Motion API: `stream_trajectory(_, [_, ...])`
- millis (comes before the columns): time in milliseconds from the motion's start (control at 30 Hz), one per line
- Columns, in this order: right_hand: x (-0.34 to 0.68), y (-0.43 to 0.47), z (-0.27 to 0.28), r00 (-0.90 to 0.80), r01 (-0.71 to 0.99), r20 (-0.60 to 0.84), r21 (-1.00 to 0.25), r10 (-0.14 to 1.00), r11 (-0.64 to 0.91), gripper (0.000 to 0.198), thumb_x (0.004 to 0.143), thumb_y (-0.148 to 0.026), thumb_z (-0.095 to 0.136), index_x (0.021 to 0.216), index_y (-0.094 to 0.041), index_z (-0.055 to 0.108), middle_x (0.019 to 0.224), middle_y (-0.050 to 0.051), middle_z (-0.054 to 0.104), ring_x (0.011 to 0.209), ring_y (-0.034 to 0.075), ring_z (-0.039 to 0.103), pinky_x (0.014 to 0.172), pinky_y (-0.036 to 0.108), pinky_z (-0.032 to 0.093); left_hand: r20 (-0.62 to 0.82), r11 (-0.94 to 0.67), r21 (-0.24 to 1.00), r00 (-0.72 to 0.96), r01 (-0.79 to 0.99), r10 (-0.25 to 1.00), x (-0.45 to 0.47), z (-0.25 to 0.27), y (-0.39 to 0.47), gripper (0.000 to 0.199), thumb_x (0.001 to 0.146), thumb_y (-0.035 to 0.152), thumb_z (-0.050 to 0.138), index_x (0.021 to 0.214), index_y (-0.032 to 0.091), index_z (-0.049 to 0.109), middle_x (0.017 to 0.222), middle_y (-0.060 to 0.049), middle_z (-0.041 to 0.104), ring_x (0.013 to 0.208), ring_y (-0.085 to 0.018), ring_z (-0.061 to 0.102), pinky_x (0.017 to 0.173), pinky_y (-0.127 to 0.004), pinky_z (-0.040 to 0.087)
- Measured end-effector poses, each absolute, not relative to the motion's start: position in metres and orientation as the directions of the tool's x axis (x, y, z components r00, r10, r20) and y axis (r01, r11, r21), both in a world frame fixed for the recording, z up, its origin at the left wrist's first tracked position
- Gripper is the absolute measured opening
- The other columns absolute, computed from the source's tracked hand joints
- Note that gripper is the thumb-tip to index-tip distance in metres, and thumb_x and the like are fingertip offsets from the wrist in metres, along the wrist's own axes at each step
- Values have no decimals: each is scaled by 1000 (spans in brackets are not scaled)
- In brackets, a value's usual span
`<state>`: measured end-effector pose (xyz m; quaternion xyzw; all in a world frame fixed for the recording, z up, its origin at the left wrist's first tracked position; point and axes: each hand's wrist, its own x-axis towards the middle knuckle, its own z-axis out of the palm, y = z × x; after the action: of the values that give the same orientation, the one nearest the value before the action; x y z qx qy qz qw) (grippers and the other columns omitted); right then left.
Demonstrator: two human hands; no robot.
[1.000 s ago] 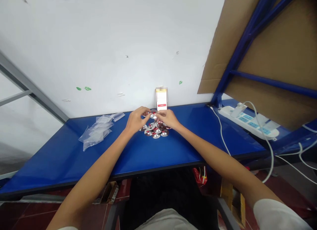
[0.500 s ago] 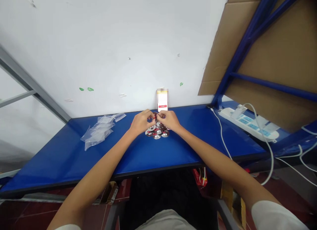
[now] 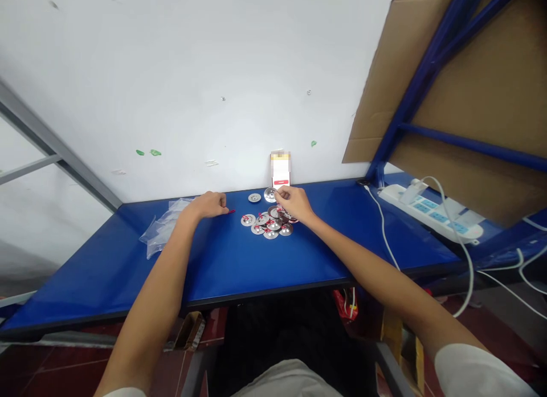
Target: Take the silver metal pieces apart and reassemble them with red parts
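My right hand (image 3: 294,202) pinches the edge of a shiny round metal disc (image 3: 269,195) with small holes, tilted up in front of the phone. To the left, my left hand (image 3: 210,205) is closed low over the table, a short red cord (image 3: 231,211) at its fingertips. Between and below the hands lies a pile of similar domed metal discs (image 3: 273,224), several with red cord on them. One disc (image 3: 254,197) lies apart, behind the pile.
A phone (image 3: 281,172) with a lit screen leans on the wall. Clear plastic bags (image 3: 164,229) lie at the left of the blue table (image 3: 256,266). A white power strip (image 3: 431,215) with cables stands at the right.
My hands, together over the pile before, have parted. My left hand has moved left with the red cord, while my right stays near the phone with a disc. More discs now show.
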<state>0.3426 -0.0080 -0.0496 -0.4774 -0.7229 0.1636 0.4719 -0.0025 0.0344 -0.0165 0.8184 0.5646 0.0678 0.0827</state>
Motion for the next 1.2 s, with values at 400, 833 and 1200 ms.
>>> stream_trajectory(400, [344, -10, -48, -155, 609, 528, -614, 835, 501, 20, 95, -30, 65, 79, -21, 73, 72, -1, 74, 68, 17, 65, 64, 27, 40, 88, -410, 276, 402, 869, 911, 7, -16, 31, 41, 92, 63, 62, 86, 25, 76, 80, -6, 81, 75, -24, 73, 69, -32, 49])
stream_trajectory(833, [343, -11, -46, -191, 597, 550, -593, 813, 541, 20, 96, -31, 66, 80, -22, 74, 76, 0, 76, 71, 18, 67, 68, 28, 43, -64, -417, 346, 464, 841, 883, 7, -15, 33, 24, 78, 50, 76, 83, 27, 75, 78, -2, 78, 69, -22, 71, 64, -31, 50])
stream_trajectory(1200, [339, -10, -45, -269, 289, 404, -832, 874, 474, 27, 101, -39, 65, 92, -20, 80, 83, 3, 82, 73, 20, 76, 70, 27, 54, 303, -394, 891, 350, 226, 887, 108, -36, 0, 41, 90, 56, 76, 98, 16, 76, 84, -8, 77, 71, -18, 69, 63, -30, 56])
